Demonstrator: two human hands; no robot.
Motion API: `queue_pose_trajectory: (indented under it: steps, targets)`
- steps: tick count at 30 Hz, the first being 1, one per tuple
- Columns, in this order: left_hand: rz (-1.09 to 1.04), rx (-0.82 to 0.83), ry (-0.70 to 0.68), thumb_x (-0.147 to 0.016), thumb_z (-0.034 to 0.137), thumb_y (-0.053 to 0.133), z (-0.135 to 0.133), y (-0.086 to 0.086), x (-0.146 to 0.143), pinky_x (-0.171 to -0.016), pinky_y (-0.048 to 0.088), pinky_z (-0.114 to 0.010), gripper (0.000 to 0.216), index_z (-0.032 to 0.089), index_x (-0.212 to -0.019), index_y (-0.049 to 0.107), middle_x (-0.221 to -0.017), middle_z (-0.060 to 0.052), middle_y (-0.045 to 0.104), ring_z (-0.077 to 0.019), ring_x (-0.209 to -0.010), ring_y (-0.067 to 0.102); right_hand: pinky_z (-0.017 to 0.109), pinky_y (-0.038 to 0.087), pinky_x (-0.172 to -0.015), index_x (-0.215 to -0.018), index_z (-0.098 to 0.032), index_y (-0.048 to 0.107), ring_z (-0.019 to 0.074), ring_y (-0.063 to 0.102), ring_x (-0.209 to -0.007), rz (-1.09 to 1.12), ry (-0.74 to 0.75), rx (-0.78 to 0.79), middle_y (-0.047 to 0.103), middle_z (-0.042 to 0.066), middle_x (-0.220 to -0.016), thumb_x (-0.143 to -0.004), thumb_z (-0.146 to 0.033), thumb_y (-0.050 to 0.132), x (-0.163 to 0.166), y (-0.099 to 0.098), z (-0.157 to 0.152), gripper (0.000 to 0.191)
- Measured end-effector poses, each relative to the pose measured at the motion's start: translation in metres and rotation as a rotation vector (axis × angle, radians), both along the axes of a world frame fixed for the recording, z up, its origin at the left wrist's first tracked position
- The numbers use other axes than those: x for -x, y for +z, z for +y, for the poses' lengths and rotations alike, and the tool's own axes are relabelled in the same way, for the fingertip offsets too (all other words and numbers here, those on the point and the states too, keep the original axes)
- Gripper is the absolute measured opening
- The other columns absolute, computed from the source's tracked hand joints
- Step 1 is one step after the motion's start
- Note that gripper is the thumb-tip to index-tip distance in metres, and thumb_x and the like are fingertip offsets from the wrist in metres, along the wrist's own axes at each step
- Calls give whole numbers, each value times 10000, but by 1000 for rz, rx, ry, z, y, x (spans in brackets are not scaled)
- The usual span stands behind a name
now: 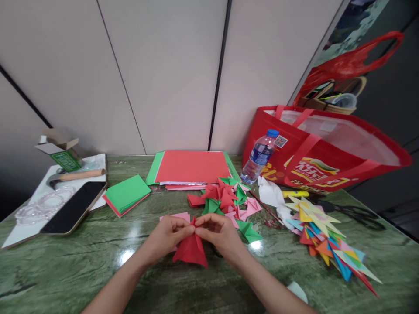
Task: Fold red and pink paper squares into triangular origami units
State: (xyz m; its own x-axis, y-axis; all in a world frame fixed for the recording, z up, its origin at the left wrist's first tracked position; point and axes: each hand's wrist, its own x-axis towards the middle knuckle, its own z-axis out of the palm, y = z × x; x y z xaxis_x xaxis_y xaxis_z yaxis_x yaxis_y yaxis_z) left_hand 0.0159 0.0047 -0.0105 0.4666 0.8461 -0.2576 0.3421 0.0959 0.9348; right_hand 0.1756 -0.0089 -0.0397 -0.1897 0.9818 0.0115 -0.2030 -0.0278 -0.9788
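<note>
My left hand (168, 237) and my right hand (219, 233) meet over the green marble table (65, 270), both pinching the top of a folded red paper piece (191, 250) that fans out below the fingers. A pink paper sheet (180, 216) lies just behind the hands. Beyond it sits a heap of folded red, green and pink paper pieces (229, 200).
A stack of red and green sheets (191, 168) and a smaller green stack (127, 194) lie further back. At left are a phone (75, 207), a hammer (77, 175) and a small box (60, 152). At right are a water bottle (260, 156), a red bag (327, 152), multicoloured folded paper (327, 244) and scissors (356, 213).
</note>
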Motion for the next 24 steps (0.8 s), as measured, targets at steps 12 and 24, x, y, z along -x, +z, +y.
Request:
queue_pose_trajectory:
  steps: [12,24]
  targets:
    - [-4,45,-48,-736,490,478,1,3,1,-428,143,-212,398,167,-530,371,-485,72,261,-71,-460,199,254,483,-674,-710,-207,689,145,611,-694,82,-59,85,682,3,-731,-537,-265,745,-2,1,1,192]
    - [23,32,-75,-708,488,516,-3,6,0,-417,126,-205,390,139,-549,452,-470,73,259,-61,-440,200,219,460,-577,-669,-194,688,111,583,-584,100,6,111,667,-12,-646,-495,-203,766,-2,0,1,190]
